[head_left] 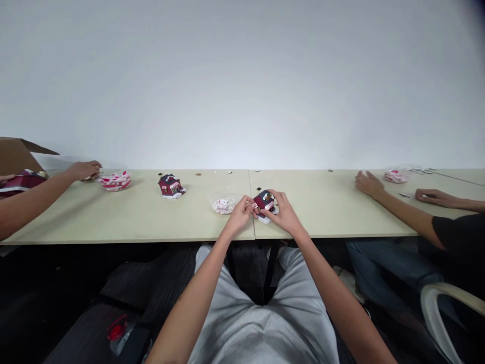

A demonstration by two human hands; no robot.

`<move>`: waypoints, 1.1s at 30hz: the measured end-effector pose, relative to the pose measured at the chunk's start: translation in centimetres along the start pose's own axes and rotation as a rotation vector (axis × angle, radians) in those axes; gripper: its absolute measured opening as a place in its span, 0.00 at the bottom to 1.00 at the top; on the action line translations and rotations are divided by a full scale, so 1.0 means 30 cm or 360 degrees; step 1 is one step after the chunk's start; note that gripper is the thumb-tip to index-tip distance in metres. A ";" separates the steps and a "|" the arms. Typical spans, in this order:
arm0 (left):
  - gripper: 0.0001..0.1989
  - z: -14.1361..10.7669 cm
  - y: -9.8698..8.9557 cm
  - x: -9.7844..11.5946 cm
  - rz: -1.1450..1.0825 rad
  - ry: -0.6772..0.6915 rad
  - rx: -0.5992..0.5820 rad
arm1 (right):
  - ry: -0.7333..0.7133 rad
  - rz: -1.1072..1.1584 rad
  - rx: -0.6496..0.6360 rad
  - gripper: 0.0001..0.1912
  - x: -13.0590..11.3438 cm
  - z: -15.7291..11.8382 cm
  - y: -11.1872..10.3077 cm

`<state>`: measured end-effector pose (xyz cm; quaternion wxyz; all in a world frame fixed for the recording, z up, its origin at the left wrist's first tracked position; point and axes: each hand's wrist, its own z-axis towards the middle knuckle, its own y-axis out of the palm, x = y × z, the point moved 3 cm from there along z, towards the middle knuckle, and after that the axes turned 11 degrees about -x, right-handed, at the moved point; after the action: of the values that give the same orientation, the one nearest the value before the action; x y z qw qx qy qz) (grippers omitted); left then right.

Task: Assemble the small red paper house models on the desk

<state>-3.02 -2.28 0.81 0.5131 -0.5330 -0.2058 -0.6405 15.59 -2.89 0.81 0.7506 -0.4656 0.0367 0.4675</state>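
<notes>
A small paper-craft model house (264, 200) with a dark roof, red walls, striped awning and white base sits on the table before me. My right hand (285, 216) grips its right side, thumb at the front and fingers by the roof. At the house's left edge, the fingers of my left hand (241, 215) are pinched together; whatever is between them is too small to make out. Just left of that hand stands a clear plastic bowl (214, 194) with white and pink-red pieces (223, 206) in it.
Farther left on the table (197, 222) stands a similar house (171, 187). Beyond it are a bowl of red-and-white pieces (114, 181), a co-worker's arm (49, 189) and a cardboard box (17, 154). At right, another co-worker's hand (368, 185) rests near another bowl (396, 175).
</notes>
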 end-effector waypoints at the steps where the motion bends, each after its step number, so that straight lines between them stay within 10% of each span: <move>1: 0.12 0.001 -0.001 -0.001 0.0002 -0.0003 0.0008 | -0.0001 -0.0025 -0.0008 0.36 -0.003 -0.001 -0.002; 33: 0.21 -0.016 0.007 -0.002 -0.0497 -0.0302 -0.0015 | -0.0033 -0.0081 -0.0055 0.38 -0.009 -0.008 -0.008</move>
<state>-3.06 -2.73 0.53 0.3830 -0.5552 -0.3306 -0.6602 15.69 -3.28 0.96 0.7545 -0.4743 0.0089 0.4536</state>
